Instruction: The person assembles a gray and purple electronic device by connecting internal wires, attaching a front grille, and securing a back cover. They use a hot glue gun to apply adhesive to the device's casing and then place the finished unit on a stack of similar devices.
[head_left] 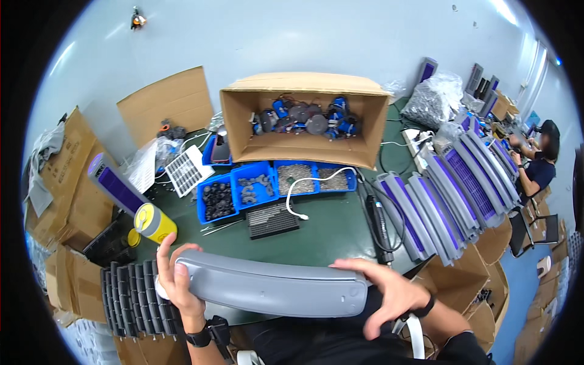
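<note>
A long, curved grey plastic housing (274,285) lies level in front of me, its smooth side up, near the table's front edge. My left hand (179,281) grips its left end, thumb along the rim and index finger raised. At the other end, my right hand (395,291) has its fingers stretched over the far corner. Its thumb stands apart from the housing, so this hand is spread rather than closed. Whatever is under the housing is hidden. Just beyond my left hand stands a yellow and grey tumbler (154,222).
Blue bins (255,190) of small parts stand behind a black slotted block (272,221). A cardboard box (304,152) holds motors. An electric screwdriver (379,230) lies right, before stacked purple-grey housings (450,188). Black ribbed parts (137,298) sit left. Another person (541,158) sits far right.
</note>
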{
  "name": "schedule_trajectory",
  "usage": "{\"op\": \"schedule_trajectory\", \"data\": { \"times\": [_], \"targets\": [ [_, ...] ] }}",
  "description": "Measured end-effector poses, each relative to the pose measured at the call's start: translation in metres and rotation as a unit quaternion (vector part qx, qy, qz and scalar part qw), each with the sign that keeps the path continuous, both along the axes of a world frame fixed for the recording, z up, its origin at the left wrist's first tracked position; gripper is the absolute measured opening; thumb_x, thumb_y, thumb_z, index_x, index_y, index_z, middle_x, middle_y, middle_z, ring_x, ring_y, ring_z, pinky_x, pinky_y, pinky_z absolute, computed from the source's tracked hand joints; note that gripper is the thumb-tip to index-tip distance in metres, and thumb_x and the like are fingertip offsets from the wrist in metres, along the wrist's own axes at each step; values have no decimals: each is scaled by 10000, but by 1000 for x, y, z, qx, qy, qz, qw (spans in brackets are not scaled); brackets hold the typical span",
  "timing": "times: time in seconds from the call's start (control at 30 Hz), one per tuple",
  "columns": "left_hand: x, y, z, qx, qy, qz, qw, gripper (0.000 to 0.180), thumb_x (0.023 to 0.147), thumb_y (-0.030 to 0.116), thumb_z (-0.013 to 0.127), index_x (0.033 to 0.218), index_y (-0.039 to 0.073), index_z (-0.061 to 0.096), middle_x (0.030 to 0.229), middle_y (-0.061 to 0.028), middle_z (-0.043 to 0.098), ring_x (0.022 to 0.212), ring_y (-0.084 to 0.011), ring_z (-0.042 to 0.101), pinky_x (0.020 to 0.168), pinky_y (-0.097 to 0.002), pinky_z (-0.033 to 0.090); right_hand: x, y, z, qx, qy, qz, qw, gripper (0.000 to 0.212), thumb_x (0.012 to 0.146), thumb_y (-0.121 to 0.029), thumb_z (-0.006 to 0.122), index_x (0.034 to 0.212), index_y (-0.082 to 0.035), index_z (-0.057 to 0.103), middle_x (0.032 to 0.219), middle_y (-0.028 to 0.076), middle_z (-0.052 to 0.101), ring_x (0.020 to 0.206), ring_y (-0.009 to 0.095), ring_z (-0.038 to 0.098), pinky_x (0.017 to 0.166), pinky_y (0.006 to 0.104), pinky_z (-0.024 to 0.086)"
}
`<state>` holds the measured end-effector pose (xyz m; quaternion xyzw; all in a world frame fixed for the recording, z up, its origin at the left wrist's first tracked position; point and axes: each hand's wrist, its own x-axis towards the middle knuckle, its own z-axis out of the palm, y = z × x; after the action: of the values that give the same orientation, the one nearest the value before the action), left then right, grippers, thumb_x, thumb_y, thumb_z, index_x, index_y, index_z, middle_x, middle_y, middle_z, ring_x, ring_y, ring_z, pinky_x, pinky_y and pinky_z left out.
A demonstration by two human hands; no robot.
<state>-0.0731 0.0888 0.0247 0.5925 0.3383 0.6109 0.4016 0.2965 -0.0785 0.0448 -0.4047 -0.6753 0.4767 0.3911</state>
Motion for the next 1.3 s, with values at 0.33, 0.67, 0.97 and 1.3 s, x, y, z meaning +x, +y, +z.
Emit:
{"op": "schedule_trajectory", "data": {
  "times": [0.33, 0.67, 0.97, 1.3],
  "targets": [
    [5, -21, -20, -78, 32, -87, 993, 758, 892, 584, 709, 1315, -33, 590, 1153, -166, 636, 1070, -264, 647, 972, -400, 515, -23, -17, -7, 200, -30, -182, 962, 927, 666, -266, 1038, 1435, -7, 590, 1283, 158, 668, 1104, 284, 654, 975, 398, 535],
    [12, -23, -13, -149, 165, -3, 975, 262, 927, 235, 710, 1024, -8, 719, 1046, -73, 710, 1010, -190, 621, 979, -313, 453, -10, 2, -15, -10, 24, -199, 980, 821, 727, -316, 1007, 1388, -41, 605, 1275, 103, 664, 1190, 210, 619, 1050, 388, 500],
    [54, 32, -45, -292, 373, 44, 879, 649, 997, 505, 629, 838, -123, 645, 725, -229, 589, 737, -275, 538, 761, -430, 468, 33, 93, -96, -31, -200, -293, 935, 636, 1045, -560, 584, 1064, 43, 783, 1056, 246, 719, 1115, 394, 601, 1030, 449, 466],
    [62, 20, -48, -175, 467, 26, 866, 463, 980, 312, 513, 872, -70, 752, 891, -300, 717, 894, -497, 673, 864, -536, 512, 29, 92, -107, -61, -18, -366, 929, 492, 1072, -385, 638, 1257, 68, 695, 1107, 141, 754, 1054, 199, 676, 960, 329, 510]
  ]
}}
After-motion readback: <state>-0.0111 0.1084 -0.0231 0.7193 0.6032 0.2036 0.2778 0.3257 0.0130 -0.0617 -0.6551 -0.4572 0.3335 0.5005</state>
